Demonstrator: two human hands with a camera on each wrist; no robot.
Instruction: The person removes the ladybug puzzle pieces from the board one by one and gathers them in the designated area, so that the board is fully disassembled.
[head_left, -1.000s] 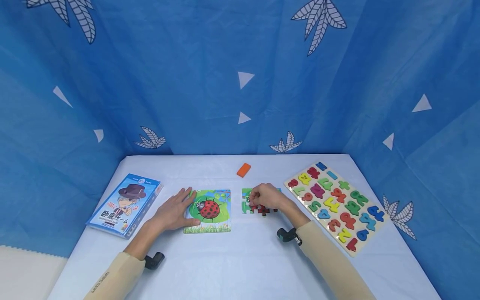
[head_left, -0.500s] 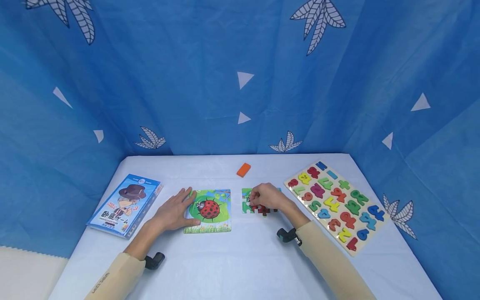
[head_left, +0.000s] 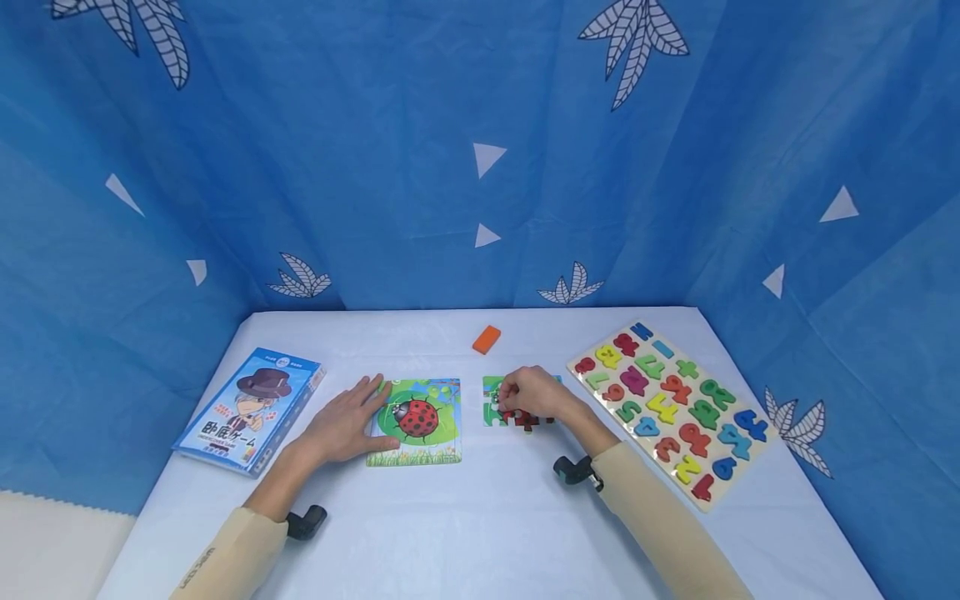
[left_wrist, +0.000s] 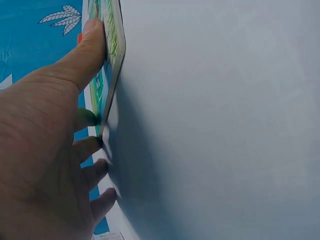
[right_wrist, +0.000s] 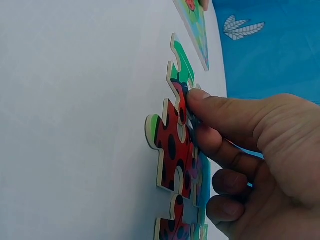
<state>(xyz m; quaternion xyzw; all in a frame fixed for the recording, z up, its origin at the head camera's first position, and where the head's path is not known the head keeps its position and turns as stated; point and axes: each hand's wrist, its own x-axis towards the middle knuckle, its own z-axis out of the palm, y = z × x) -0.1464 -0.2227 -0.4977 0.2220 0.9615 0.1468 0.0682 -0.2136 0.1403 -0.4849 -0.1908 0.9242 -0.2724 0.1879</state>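
Note:
My left hand (head_left: 341, 425) rests with spread, straight fingers along the left edge of a square ladybug picture board (head_left: 442, 442). In the left wrist view the thumb (left_wrist: 89, 50) lies on the board's face, with the other fingertips by its edge. To the right, my right hand (head_left: 534, 392) pinches a green and red jigsaw piece (right_wrist: 181, 80) between thumb and curled forefinger. That piece lies against a red, black-spotted jigsaw piece (right_wrist: 171, 145) in a partly joined group. The hand hides much of this group in the head view.
A blue card game box (head_left: 251, 412) lies at the left. An orange block (head_left: 487, 339) sits behind the jigsaw pieces. At the right is a wooden number board (head_left: 626, 429) with colourful numerals. Blue cloth (head_left: 405, 167) hangs round the white table (head_left: 450, 533).

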